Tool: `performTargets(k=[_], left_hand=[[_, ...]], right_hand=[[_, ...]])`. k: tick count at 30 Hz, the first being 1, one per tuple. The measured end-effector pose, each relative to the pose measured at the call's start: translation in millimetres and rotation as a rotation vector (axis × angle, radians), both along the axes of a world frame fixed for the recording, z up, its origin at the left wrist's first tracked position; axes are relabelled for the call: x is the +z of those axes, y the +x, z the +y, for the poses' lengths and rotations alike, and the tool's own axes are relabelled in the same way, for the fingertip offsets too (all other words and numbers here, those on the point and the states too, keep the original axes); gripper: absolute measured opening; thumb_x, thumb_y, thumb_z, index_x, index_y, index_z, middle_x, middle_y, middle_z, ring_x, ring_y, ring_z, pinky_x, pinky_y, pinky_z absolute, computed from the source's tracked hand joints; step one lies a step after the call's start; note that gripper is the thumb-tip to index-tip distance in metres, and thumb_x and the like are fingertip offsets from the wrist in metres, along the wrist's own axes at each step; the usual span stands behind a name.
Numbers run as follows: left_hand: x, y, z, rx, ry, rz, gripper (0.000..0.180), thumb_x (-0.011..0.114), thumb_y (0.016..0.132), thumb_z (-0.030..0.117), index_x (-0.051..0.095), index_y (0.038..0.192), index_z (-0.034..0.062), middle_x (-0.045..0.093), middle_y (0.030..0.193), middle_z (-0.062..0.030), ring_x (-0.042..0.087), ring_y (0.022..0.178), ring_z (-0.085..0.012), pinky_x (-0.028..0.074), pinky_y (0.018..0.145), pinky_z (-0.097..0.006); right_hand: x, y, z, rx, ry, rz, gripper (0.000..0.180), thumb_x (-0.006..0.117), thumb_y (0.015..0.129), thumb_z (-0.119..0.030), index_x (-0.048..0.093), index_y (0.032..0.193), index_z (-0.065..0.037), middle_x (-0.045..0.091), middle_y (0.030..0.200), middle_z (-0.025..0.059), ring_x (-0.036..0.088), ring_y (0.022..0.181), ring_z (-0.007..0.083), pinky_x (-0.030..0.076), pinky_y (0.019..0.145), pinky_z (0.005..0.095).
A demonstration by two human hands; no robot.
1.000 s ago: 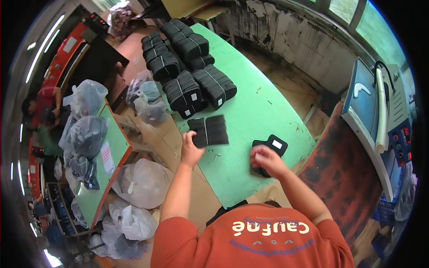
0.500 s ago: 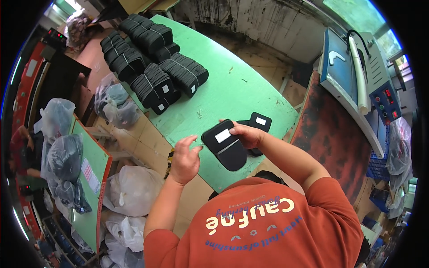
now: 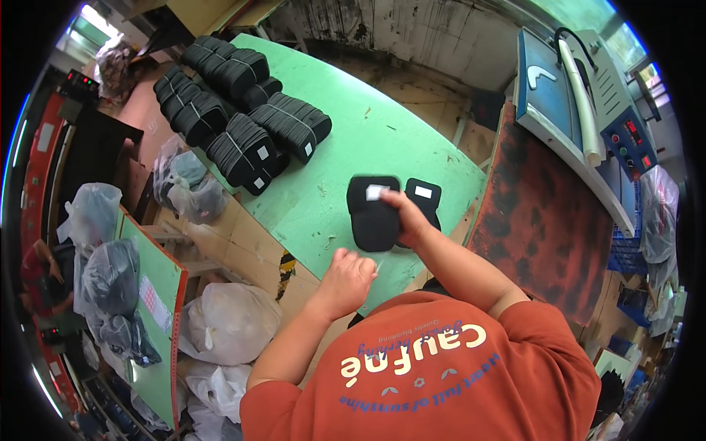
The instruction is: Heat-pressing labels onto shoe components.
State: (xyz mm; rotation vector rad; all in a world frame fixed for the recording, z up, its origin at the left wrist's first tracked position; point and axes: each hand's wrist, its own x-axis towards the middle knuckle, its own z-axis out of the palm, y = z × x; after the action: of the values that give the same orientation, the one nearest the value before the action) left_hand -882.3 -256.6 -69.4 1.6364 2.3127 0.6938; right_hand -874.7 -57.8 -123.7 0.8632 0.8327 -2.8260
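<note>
Your right hand [image 3: 406,217] reaches forward from a bent elbow, palm turned down and fingers curled with the thumb pointing left. Your left hand [image 3: 347,276] sits lower and nearer your chest, loosely closed, knuckles up, forearm bare and angled in from the lower left. The two hands are near each other but apart, right ahead of left.

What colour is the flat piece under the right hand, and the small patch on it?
The flat piece is black with a small white patch; the head view shows it under the right hand.
</note>
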Motion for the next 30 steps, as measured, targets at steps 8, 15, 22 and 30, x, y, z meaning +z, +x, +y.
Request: performTargets(k=[8, 15, 22, 30], left_hand=[[-105, -77, -31, 0.439, 0.062, 0.017, 0.028, 0.048, 0.089, 0.022, 0.055, 0.102, -0.0022, 0.058, 0.1, -0.022, 0.055, 0.093, -0.0383, 0.04, 0.085, -0.044], [-97, -53, 5, 0.696, 0.322, -1.476, 0.051, 0.045, 0.093, 0.04, 0.05, 0.114, -0.0063, 0.056, 0.112, -0.0126, 0.051, 0.105, -0.019, 0.04, 0.089, -0.031], [-24, -10, 31, 0.549, 0.455, -0.974, 0.047, 0.061, 0.081, 0.004, 0.041, 0.123, -0.0011, 0.054, 0.11, -0.0108, 0.053, 0.102, -0.0183, 0.044, 0.087, -0.031], [35, 45, 107, 0.191, 0.751, -1.317, 0.045, 0.06, 0.086, 0.013, 0.04, 0.123, -0.0022, 0.053, 0.114, -0.0107, 0.055, 0.102, -0.022, 0.045, 0.088, -0.034]], right_hand=[[1, 13, -24, -0.007, -0.038, -0.067, 0.053, 0.063, 0.079, -0.02, 0.034, 0.123, -0.01, 0.051, 0.115, 0.0121, 0.057, 0.099, 0.0224, 0.051, 0.081, 0.0384], [-19, 11, -56, 0.039, 0.249, -0.134, 0.087, 0.057, 0.087, -0.018, -0.008, 0.142, -0.01, 0.038, 0.133, 0.0181, 0.049, 0.112, 0.0249, 0.044, 0.089, 0.0383], [18, 52, -59, -0.047, 0.332, 0.064, 0.082, 0.053, 0.09, -0.022, -0.008, 0.14, -0.002, 0.034, 0.135, 0.0213, 0.041, 0.119, 0.0243, 0.035, 0.099, 0.0332], [72, 150, 38, -0.174, 1.022, -0.035, 0.113, 0.077, 0.064, -0.034, 0.001, 0.142, -0.005, 0.02, 0.139, 0.0262, 0.027, 0.128, 0.0367, 0.025, 0.105, 0.038]])
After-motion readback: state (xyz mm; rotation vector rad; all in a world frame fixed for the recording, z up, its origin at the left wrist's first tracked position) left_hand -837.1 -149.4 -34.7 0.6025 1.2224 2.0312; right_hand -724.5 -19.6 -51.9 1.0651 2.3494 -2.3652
